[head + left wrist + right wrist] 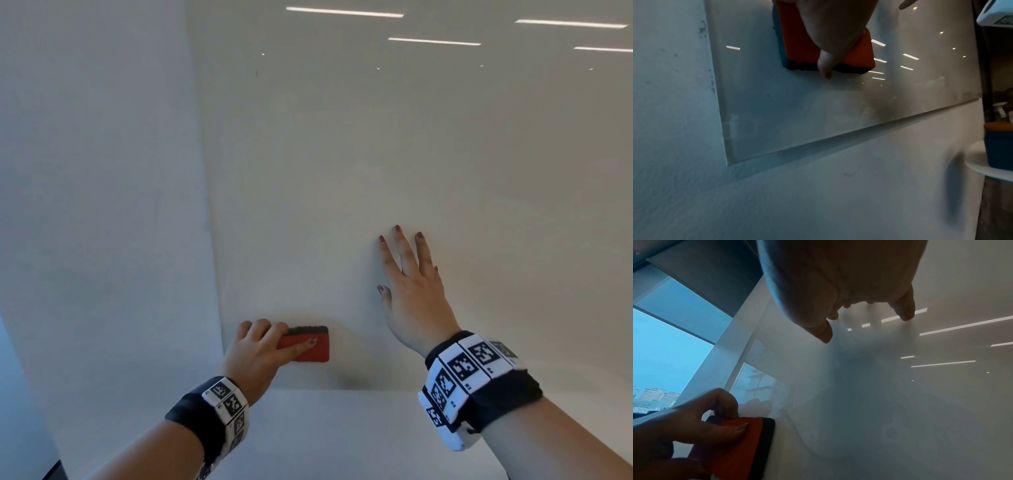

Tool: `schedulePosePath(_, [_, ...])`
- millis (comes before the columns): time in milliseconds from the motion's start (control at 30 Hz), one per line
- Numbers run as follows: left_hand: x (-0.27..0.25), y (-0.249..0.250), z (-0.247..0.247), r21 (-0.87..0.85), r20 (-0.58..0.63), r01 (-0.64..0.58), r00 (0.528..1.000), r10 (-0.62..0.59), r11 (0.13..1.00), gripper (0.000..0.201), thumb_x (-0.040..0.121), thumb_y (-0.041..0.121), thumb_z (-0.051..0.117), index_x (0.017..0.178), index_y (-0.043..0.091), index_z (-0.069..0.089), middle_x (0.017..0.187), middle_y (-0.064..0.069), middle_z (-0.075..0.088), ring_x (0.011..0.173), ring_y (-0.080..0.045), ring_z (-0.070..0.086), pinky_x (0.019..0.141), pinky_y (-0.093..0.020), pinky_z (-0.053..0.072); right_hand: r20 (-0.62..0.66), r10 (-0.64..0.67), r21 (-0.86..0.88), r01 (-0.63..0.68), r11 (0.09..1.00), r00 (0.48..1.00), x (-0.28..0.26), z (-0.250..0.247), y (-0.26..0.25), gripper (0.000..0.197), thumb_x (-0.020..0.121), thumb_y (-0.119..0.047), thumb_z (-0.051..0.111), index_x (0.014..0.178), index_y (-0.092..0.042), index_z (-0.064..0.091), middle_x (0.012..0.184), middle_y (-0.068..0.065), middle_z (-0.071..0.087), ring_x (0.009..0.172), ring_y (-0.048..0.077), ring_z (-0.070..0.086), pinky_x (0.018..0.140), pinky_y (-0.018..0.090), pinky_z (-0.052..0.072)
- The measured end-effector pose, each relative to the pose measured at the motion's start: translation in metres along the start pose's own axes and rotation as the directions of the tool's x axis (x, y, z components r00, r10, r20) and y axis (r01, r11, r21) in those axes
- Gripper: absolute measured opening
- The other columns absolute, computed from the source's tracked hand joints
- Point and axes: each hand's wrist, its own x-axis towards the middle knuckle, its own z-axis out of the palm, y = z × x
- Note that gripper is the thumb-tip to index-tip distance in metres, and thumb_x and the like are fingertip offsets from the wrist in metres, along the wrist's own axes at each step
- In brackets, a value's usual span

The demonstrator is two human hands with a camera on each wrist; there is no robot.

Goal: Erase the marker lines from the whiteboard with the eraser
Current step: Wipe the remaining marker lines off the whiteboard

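While the left hand [255, 349] grips the red-backed eraser [310, 344] with fingers curled over its top edge and the thumb laid along its red back, the dark felt face is pressed flat to the glass whiteboard [376, 164], low down and near the board's left edge. The eraser's long axis runs horizontally along the board, its free end pointing right toward the right hand [409, 291], which lies higher up and well apart from it, fingers straight and spread, palm flat on the glass, holding nothing. In the left wrist view the eraser [803, 42] sits above the board's lower edge, with the thumb [825, 65] hooked over its underside; the surface [797, 113] below it looks hazy, with smudges near the left edge but no clear marker line. A small dark mark [256, 73] shows high on the board in the head view, well above the eraser and nearly straight up from it. Judging from this, most of the board is already wiped, and any further stroke would belong to the left hand, travelling upward across the eraser's long side or rightward along it.
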Motion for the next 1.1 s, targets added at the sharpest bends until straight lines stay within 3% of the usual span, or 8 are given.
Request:
schedulePosePath(133, [0.014, 0.000, -0.009, 0.002, 0.031, -0.059, 0.998, 0.059, 0.998, 0.080, 0.060, 0.012, 0.078, 0.125, 0.048, 0.048, 0.100, 0.002, 0.054, 0.079, -0.024, 0.050, 0.069, -0.039, 0.045, -0.013, -0.003, -0.005, 0.003, 1.000, 1.000, -0.001, 0.000, 0.002, 0.067, 0.099, -0.024, 0.035, 0.152, -0.029, -0.006, 0.155, -0.011, -0.025, 0.142, 0.021, -0.023, 0.115, 0.055, 0.016])
schedulePosePath(333, [0.065, -0.007, -0.048, -0.038, -0.154, 0.113, 0.981, -0.117, 0.993, 0.067, 0.067, 0.021, 0.080, 0.125, 0.043, 0.056, 0.100, -0.002, 0.058, 0.085, -0.025, 0.048, 0.073, -0.042, 0.044, -0.046, -0.012, 0.017, 0.013, 1.000, 0.999, -0.002, 0.000, 0.004, 0.066, 0.099, -0.020, 0.037, 0.152, -0.030, -0.001, 0.156, -0.012, -0.020, 0.144, 0.020, -0.018, 0.114, 0.054, 0.015])
schedulePosePath(500, [0.071, 0.000, -0.055, -0.047, -0.150, 0.155, 0.976, -0.160, 0.987, 0.069, 0.068, 0.021, 0.081, 0.127, 0.041, 0.052, 0.100, -0.004, 0.059, 0.084, -0.029, 0.053, 0.073, -0.044, 0.044, -0.079, -0.037, 0.044, 0.040, 0.998, 0.996, -0.002, -0.005, 0.011, 0.063, 0.098, -0.016, 0.036, 0.152, -0.029, 0.006, 0.158, -0.011, -0.009, 0.145, 0.021, -0.007, 0.116, 0.052, 0.015])
schedulePosePath(667, [0.066, 0.011, -0.048, -0.063, -0.148, 0.208, 0.965, -0.216, 0.976, 0.073, 0.066, 0.021, 0.081, 0.128, 0.041, 0.048, 0.102, -0.003, 0.055, 0.087, -0.028, 0.048, 0.073, -0.045, 0.045, -0.157, -0.020, 0.045, 0.028, 0.999, 0.987, -0.002, -0.017, 0.030, 0.064, 0.097, -0.016, 0.039, 0.153, -0.028, 0.010, 0.159, -0.009, -0.003, 0.145, 0.024, 0.001, 0.114, 0.053, 0.017])
schedulePosePath(833, [0.059, 0.031, -0.026, -0.097, -0.130, 0.156, 0.977, -0.168, 0.983, 0.075, 0.064, 0.018, 0.084, 0.126, 0.042, 0.049, 0.099, -0.003, 0.056, 0.084, -0.028, 0.050, 0.074, -0.044, 0.044, -0.153, 0.020, 0.009, -0.018, 1.000, 0.988, -0.003, -0.025, 0.059, 0.065, 0.097, -0.018, 0.039, 0.153, -0.028, 0.009, 0.159, -0.006, -0.006, 0.146, 0.025, -0.006, 0.114, 0.055, 0.016])
schedulePosePath(1100, [0.047, 0.074, 0.011, -0.081, 0.018, 0.068, 0.998, -0.067, 0.994, 0.083, 0.059, 0.020, 0.085, 0.127, 0.047, 0.046, 0.104, 0.004, 0.046, 0.084, -0.023, 0.045, 0.071, -0.042, 0.046, -0.099, -0.022, -0.007, 0.021, 1.000, 0.995, -0.001, -0.019, 0.080, 0.066, 0.098, -0.019, 0.035, 0.152, -0.032, 0.000, 0.158, -0.010, -0.015, 0.144, 0.022, -0.016, 0.115, 0.053, 0.011])
